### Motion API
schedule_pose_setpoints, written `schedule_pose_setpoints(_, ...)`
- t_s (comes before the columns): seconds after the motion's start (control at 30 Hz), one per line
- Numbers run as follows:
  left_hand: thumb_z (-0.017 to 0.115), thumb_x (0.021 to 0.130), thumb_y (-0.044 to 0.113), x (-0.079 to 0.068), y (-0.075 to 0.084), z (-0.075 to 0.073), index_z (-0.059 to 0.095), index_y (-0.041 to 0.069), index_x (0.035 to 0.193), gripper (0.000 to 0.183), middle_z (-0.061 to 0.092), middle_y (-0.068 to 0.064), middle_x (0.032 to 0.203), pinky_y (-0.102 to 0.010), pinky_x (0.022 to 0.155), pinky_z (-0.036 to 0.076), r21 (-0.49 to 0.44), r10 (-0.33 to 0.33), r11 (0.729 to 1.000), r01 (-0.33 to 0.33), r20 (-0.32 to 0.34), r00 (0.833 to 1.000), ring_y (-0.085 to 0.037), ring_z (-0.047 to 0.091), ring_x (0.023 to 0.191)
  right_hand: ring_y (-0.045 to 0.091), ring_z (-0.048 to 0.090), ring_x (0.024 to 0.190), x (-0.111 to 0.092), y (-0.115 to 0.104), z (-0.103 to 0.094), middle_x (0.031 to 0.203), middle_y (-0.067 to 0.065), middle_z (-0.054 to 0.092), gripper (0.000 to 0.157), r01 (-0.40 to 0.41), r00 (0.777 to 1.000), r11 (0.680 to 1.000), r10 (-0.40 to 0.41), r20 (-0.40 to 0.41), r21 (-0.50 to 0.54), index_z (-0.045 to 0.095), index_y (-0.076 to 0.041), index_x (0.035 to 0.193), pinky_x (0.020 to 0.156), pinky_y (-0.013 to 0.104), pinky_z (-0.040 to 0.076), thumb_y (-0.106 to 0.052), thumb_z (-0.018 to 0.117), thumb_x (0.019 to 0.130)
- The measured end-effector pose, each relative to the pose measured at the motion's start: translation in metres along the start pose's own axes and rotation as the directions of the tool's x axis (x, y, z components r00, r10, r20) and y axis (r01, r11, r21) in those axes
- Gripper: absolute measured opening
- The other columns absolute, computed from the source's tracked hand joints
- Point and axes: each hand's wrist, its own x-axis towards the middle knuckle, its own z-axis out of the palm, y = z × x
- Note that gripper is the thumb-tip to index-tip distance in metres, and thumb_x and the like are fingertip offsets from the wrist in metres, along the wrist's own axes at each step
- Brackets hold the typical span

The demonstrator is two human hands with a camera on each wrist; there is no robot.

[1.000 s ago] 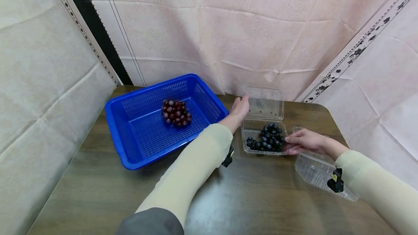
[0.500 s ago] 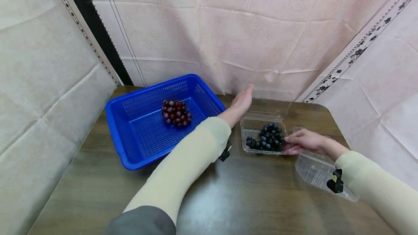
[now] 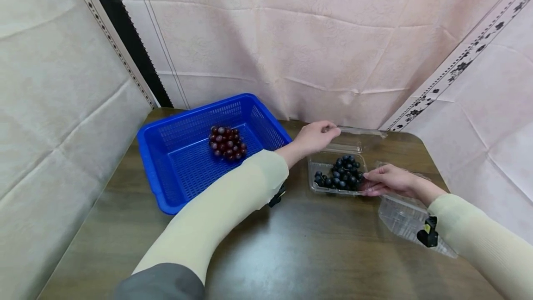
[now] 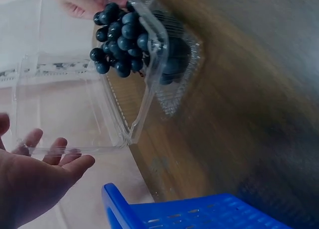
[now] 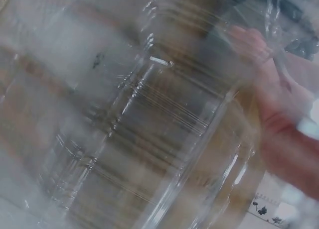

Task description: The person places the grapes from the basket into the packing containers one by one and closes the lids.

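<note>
A clear plastic clamshell box (image 3: 314,188) stands on the table with a bunch of dark grapes (image 3: 344,170) in its base. Its lid (image 4: 65,104) is tilted up at the back. My left hand (image 3: 313,138) is at the lid's left edge; the left wrist view shows its loosely bent fingers (image 4: 75,169) against the clear plastic, the thumb apart. At the box's right side, my right hand (image 3: 389,180) holds the wall, thumb at the rim. The right wrist view is mostly filled by clear plastic, with part of the right hand (image 5: 271,84) beyond it.
Left of the box stands a blue perforated basket (image 3: 183,179) with a bunch of red grapes (image 3: 227,143) inside. Another clear plastic container (image 3: 401,219) lies under my right forearm. Pale curtains (image 3: 266,50) hang behind the wooden table (image 3: 308,253).
My left hand has moved right along the back of the box and its fingers have bent. The lid has swung to a different tilt. My right hand has stayed at the box's side.
</note>
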Motion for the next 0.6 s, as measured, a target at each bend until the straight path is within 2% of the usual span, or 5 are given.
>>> schedule_pose_setpoints(0.17,0.047,0.099,0.048,-0.009,-0.002,0.000,0.056,0.030,0.133,0.040,0.054,0.008,0.136,-0.032,0.101,0.044,0.137,0.114,0.983,-0.121,0.063,0.992,-0.012,0.051,0.123,0.028,0.068,0.100,0.000,0.001,-0.001,0.109,0.027,0.066,0.046,0.011,1.000,1.000,-0.011,0.003,0.015,0.046,0.021,0.126,0.089,0.038,0.054,-0.020,0.039,0.106)
schedule_pose_setpoints(0.3,0.049,0.099,0.044,-0.015,-0.006,0.001,0.054,0.030,0.136,0.040,0.053,0.009,0.139,-0.030,0.106,0.040,0.204,0.177,0.958,-0.201,0.131,0.975,-0.011,0.047,0.128,0.029,0.067,0.104,-0.001,0.002,-0.002,0.114,0.028,0.064,0.049,0.036,0.999,0.999,-0.036,0.017,0.039,0.038,0.022,0.132,0.091,0.039,0.053,-0.019,0.036,0.106)
schedule_pose_setpoints(0.47,0.050,0.099,0.044,-0.024,-0.011,0.003,0.049,0.030,0.140,0.044,0.049,0.008,0.142,-0.029,0.109,0.037,0.301,0.238,0.905,-0.300,0.225,0.945,-0.010,0.042,0.132,0.031,0.065,0.107,-0.004,0.002,-0.003,0.120,0.029,0.061,0.049,0.058,0.998,0.996,-0.060,0.034,0.070,0.029,0.022,0.137,0.094,0.043,0.050,-0.017,0.032,0.107)
schedule_pose_setpoints(0.6,0.052,0.098,0.040,-0.032,-0.015,0.003,0.047,0.029,0.142,0.046,0.047,0.005,0.143,-0.030,0.107,0.039,0.348,0.256,0.871,-0.346,0.280,0.925,-0.011,0.043,0.132,0.033,0.063,0.109,-0.006,0.000,-0.004,0.123,0.031,0.059,0.050,0.057,0.998,0.995,-0.060,0.033,0.084,0.030,0.022,0.137,0.097,0.046,0.047,-0.018,0.032,0.107)
